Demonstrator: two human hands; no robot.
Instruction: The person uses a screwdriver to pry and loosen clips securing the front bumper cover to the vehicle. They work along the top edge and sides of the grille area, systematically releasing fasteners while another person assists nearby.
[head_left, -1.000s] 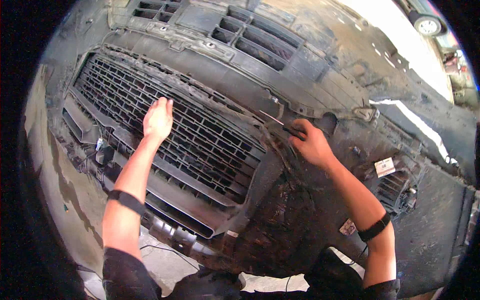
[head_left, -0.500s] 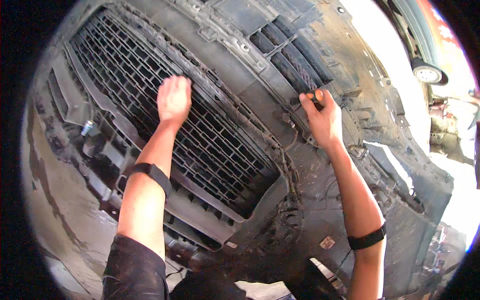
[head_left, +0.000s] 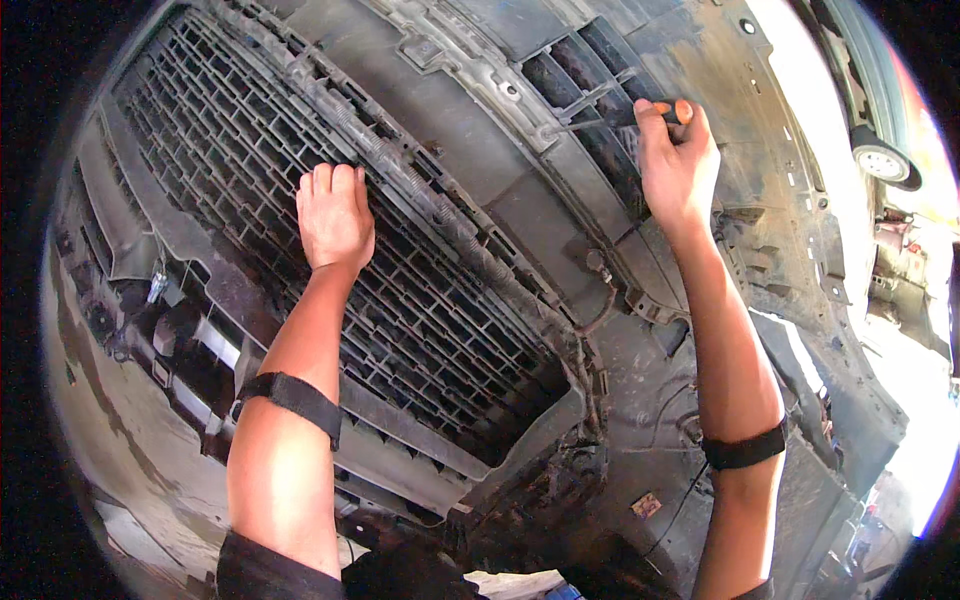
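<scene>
My left hand (head_left: 335,220) lies back up on the dark mesh grille (head_left: 440,310) of a detached car bumper, its fingers stretched over the bars and its palm hidden. In my right hand (head_left: 682,175) is a screwdriver (head_left: 676,112) with an orange and black handle, pinched by thumb and fingers. The thin shaft points left across the slatted vent (head_left: 595,75), its tip close to the grey edge strip (head_left: 510,90). Whether the tip touches the strip I cannot tell.
Below the vent, a small connector with a cable (head_left: 600,265) hangs on the dusty panel. A thin black wire (head_left: 680,510) runs by my right forearm. Near the bottom lies a small reddish card (head_left: 646,504). A car wheel (head_left: 884,163) stands at the far right.
My right hand has moved away from me and a little right with the screwdriver, whose shaft now shows. My left hand stays on the grille, shifted slightly left. The view has shifted a little.
</scene>
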